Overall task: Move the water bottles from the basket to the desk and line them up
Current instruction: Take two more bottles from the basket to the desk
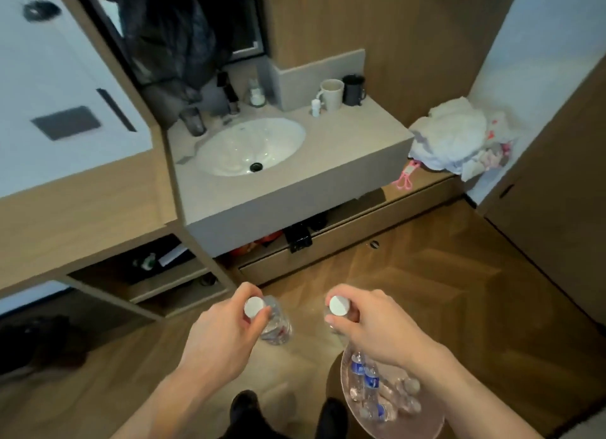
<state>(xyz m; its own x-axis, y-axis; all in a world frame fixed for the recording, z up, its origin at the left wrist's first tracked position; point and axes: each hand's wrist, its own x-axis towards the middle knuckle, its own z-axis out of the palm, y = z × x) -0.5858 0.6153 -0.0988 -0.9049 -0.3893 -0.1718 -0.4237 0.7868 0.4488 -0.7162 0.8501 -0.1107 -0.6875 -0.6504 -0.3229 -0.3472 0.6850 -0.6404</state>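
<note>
Each hand, left hand (223,330) and right hand (370,327), grips a capped water bottle (277,327) above the basket (347,373) of bottles.

Warm brown wood, pale grey stone and clear plastic bottles.

The floor (426,291) is brown wood laid in a herringbone pattern. The counter (295,189) is light grey-beige, with a white sink (229,143) and black drain (256,167). A cream mug (331,94) stands beside a black mug (354,89). Two clear bottles (277,327) have white caps (255,306). Bottles in the clear basket (347,402) carry blue labels (370,381). A white cloth pile (452,136) shows pink patches, and a pink clip (405,179) hangs nearby.
</note>
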